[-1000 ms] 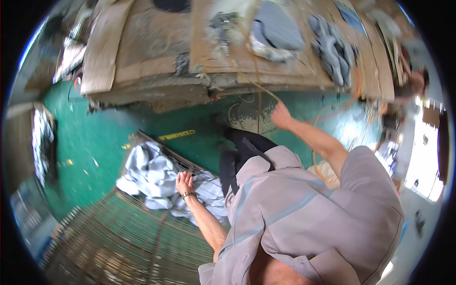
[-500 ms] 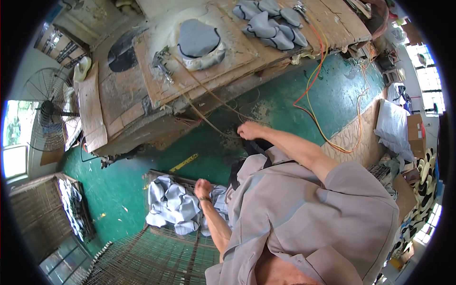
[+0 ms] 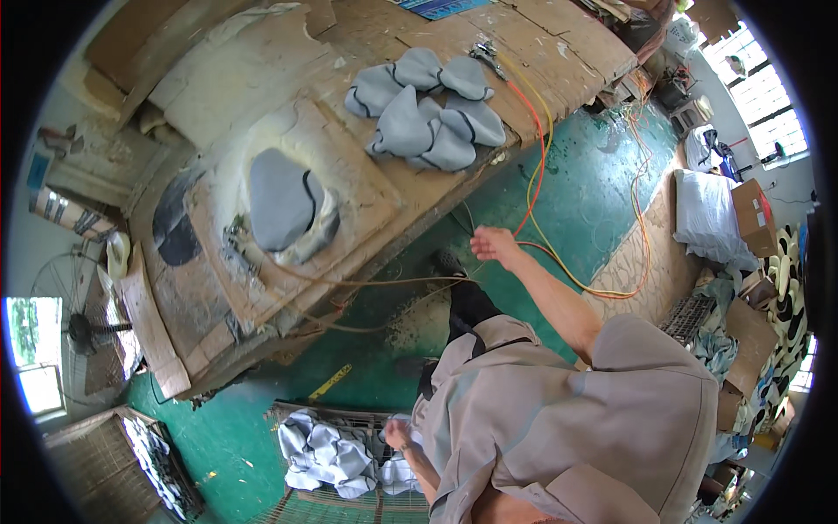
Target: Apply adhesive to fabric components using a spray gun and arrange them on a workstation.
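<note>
Out over the green floor, my right hand hangs in the air with loosely bent, slightly parted fingers and holds nothing I can see. My left hand is low at my side, curled and a little blurred, and seems to hold nothing. Next to it, light grey fabric pieces with dark edging lie heaped on a wire rack. On the workbench, a dark grey rounded piece rests on a whitish, crusted form. Several similar grey pieces are piled farther right.
The bench runs diagonally across, with a spray gun beside the form and another near the pile. Red and yellow hoses trail onto the floor. A fan stands left; a white sack and a carton sit right.
The view has shifted, showing more of the bench and its piled pieces. I stand nearer the bench, and one shoe now shows below its edge. Both hands have swung and remain free.
</note>
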{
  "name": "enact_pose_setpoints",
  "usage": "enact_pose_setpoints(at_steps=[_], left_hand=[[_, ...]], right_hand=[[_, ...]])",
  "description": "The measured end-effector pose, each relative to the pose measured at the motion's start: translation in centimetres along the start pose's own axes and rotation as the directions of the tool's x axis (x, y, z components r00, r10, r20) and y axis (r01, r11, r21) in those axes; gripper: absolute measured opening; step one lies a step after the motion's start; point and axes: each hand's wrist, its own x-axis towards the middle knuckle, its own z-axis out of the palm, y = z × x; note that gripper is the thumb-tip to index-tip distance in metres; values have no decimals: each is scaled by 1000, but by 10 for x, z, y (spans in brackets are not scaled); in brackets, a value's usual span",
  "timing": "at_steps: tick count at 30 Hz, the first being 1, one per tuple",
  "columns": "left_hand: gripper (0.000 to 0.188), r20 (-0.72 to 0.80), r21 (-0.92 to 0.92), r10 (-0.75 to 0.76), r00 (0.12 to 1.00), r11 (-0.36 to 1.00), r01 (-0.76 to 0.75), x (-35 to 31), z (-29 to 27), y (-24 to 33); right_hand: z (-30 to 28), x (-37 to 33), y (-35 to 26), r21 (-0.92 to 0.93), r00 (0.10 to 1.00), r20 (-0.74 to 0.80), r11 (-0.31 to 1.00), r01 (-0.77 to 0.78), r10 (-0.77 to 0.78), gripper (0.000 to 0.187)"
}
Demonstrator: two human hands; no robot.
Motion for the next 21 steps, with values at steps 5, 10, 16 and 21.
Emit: enact_pose_setpoints(at_steps=[5, 10, 16, 21], left_hand=[[43, 393, -443, 95, 915, 891, 98, 7, 195, 296], [66, 506, -454, 117, 855, 879, 149, 33, 431, 487], [69, 204, -383, -257, 945, 867, 318, 35, 595, 571], [49, 266, -612, -164, 950, 733, 298, 63, 563, 577]], right_hand=[[-59, 114, -117, 598, 975, -185, 801, 10, 127, 76], [-39, 191, -190, 667, 960, -69, 728, -158, 271, 67], [-55, 202, -176, 738, 961, -112, 669, -91, 255, 39], [-9, 148, -231, 727, 999, -41, 686, 6, 35, 30]])
